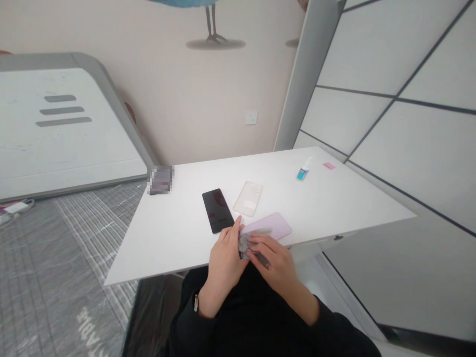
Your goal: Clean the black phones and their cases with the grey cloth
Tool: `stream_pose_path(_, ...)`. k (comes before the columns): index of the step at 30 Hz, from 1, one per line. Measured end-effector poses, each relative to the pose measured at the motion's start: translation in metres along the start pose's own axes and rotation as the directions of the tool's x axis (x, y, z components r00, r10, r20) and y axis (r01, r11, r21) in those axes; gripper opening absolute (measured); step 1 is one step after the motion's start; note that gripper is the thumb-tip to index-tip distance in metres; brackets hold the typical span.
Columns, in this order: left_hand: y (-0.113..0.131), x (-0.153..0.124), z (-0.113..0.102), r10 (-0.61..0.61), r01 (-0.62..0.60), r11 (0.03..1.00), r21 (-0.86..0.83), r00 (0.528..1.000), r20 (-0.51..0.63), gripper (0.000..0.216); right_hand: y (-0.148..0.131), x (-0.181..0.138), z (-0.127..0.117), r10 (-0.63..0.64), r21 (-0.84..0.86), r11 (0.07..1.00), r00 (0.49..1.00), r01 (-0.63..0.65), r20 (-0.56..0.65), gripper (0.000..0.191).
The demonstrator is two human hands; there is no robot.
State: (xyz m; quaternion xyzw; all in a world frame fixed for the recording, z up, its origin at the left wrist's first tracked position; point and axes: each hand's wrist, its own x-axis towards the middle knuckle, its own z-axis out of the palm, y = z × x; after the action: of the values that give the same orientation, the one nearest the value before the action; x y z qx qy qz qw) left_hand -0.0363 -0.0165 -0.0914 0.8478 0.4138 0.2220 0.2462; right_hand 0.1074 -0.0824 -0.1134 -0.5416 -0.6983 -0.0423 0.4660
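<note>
At the table's front edge, my left hand [225, 258] is closed around the left end of a grey, crumpled-looking cloth or wrap [244, 243]. A dark edge shows beneath it, and I cannot make out what that belongs to. My right hand [277, 263] presses bent fingers onto the same grey thing from the right. Just behind the hands lies a flat lilac piece [277, 225], perhaps a phone case, partly covered by them. A black smartphone [218, 210] rests screen up beyond my left hand. Beside it is a clear phone case [248, 198] with a camera cutout.
On the white table [159, 248], a small spray bottle [303, 171] with blue liquid stands at the back right near a pink slip [329, 166]. A pixelated dark object [161, 179] sits at the back left corner. White panels [409, 173] rise on the right.
</note>
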Motion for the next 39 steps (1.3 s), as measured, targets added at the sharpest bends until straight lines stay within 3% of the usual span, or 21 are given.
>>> stream_pose_path(4,0.002,0.0,-0.001,-0.023,0.023,1.0,0.019,1.0,0.006,0.089,0.012,-0.011,-0.013,0.051,-0.051,0.997,0.997,-0.055,-0.065,0.014)
stream_pose_path(9,0.004,0.0,-0.001,-0.027,0.027,0.999,0.032,1.0,-0.003,0.093,0.056,-0.006,-0.042,0.186,-0.199,0.957,0.973,-0.21,-0.135,0.008)
stream_pose_path(13,0.003,0.0,-0.001,-0.016,0.016,0.999,0.044,1.0,-0.008,0.094,0.076,0.007,-0.056,0.1,-0.222,0.968,0.991,-0.118,-0.091,0.02)
stream_pose_path(16,0.002,0.0,0.0,-0.002,0.003,0.999,0.044,1.0,-0.015,0.095,0.068,0.017,-0.047,0.03,-0.212,0.977,1.0,-0.029,0.004,0.023)
stream_pose_path(20,0.002,0.0,0.001,-0.003,0.003,1.0,0.026,1.0,-0.024,0.09,0.035,0.024,-0.023,0.017,-0.086,0.996,0.989,-0.005,0.145,0.016)
stream_pose_path(25,0.002,0.001,0.0,-0.021,0.021,0.999,0.028,1.0,0.009,0.087,0.01,0.013,-0.01,-0.072,0.032,0.997,0.991,0.069,0.114,0.014)
stream_pose_path(29,0.002,0.0,0.0,-0.021,0.021,1.0,0.02,1.0,-0.001,0.09,0.027,-0.002,-0.022,-0.078,0.007,0.997,0.997,0.078,0.018,0.017)
stream_pose_path(34,0.002,0.0,0.001,-0.007,0.007,0.999,0.034,1.0,-0.013,0.095,0.07,0.0,-0.045,0.101,-0.225,0.968,0.992,-0.115,-0.073,0.011)
stream_pose_path(36,0.002,0.0,0.001,0.0,0.001,0.999,0.042,1.0,-0.019,0.095,0.078,0.007,-0.047,0.152,-0.287,0.944,0.987,-0.162,-0.056,0.018)
stream_pose_path(39,0.001,0.0,0.001,0.007,-0.006,0.999,0.046,1.0,-0.023,0.094,0.069,0.019,-0.036,0.124,-0.247,0.963,0.991,-0.107,0.054,0.025)
